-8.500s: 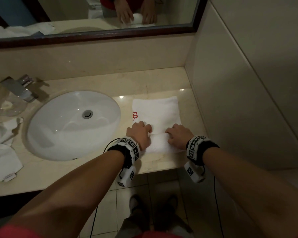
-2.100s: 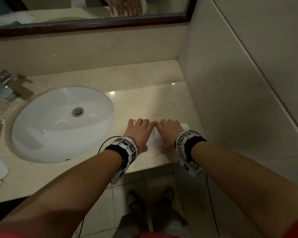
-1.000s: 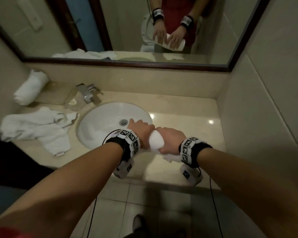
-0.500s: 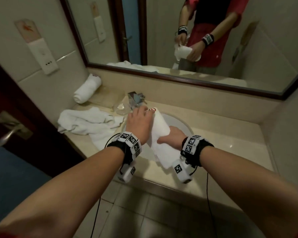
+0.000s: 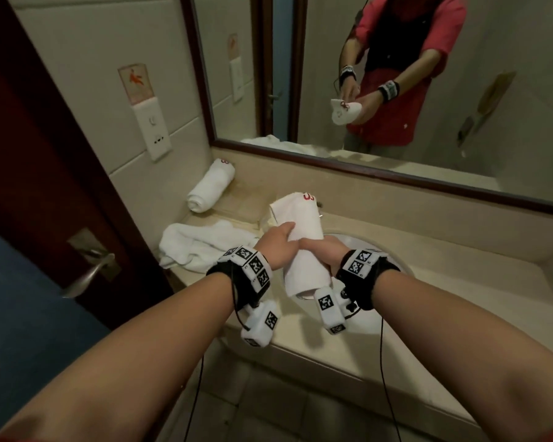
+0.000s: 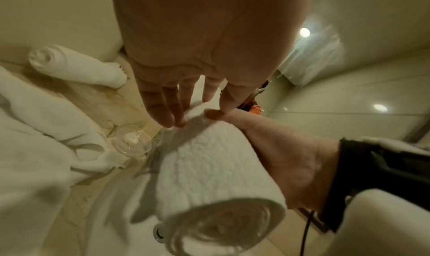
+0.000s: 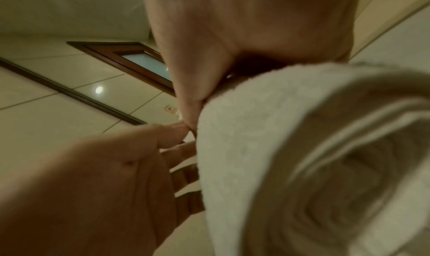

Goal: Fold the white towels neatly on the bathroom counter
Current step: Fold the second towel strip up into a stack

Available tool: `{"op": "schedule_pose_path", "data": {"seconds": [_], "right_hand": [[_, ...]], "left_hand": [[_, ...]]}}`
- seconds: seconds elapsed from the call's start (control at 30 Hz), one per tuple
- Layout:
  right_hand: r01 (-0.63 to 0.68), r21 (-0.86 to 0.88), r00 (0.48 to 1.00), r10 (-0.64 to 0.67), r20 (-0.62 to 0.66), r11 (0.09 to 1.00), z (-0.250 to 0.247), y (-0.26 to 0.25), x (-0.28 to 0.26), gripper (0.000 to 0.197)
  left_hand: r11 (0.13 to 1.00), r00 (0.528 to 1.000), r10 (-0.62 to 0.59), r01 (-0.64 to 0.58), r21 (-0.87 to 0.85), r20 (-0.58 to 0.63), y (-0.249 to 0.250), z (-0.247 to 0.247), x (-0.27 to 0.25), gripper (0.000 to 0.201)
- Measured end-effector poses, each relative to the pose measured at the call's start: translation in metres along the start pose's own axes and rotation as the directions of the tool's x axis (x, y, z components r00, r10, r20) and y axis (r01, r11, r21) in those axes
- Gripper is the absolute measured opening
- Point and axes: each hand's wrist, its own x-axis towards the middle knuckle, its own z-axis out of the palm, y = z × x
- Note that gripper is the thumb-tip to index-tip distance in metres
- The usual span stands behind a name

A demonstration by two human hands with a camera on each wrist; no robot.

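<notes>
R hand wraps the rolled white terry towel mid-body, thumb + fingers curled round it, firm grip; roll is held in the air above the white oval sink basin, tilted, far end w/ red embroidery pointing away toward the mirror, near spiral end just below the R wrist. L hand lies on the roll's left side, fingers straight and relaxed, tips touching the terry just beside the R thumb, no curl round it; L wrist view shows the palm off the fabric, only fingertips in contact. R wrist view: spiral end of the roll fills the frame right of the fingers, blurred, layer count can't tell. Left of the L fingers: crumpled loose white towel heaped on the beige marble counter, and beyond it a second rolled white towel lying in the counter's back corner against the tiled wall, well apart from both hands. Clear glass tumbler sits on the counter between the loose towel and the held roll, seen in L wrist view only. Wood-framed mirror beyond the fingertips reflects both hands on the roll.
</notes>
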Motion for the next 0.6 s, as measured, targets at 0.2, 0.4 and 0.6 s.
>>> {"op": "schedule_pose_path", "data": {"seconds": [0.2,0.4,0.6], "right_hand": [[-0.027,0.048,0.998,0.024,0.051,0.999,0.025,-0.018,0.037,0.040],[-0.062,-0.013,0.992,0.063,0.112,0.998,0.037,-0.053,0.091,0.038],[-0.121,-0.040,0.979,0.125,0.162,0.992,0.040,-0.087,0.146,0.053]], "left_hand": [[0.968,0.993,-0.110,0.115,-0.224,0.034,-0.017,-0.020,0.036,0.078],[0.944,0.977,-0.213,0.214,-0.251,0.035,-0.014,-0.056,0.077,0.096],[0.950,0.966,-0.258,0.254,-0.183,-0.002,-0.024,-0.081,0.137,0.082]]}}
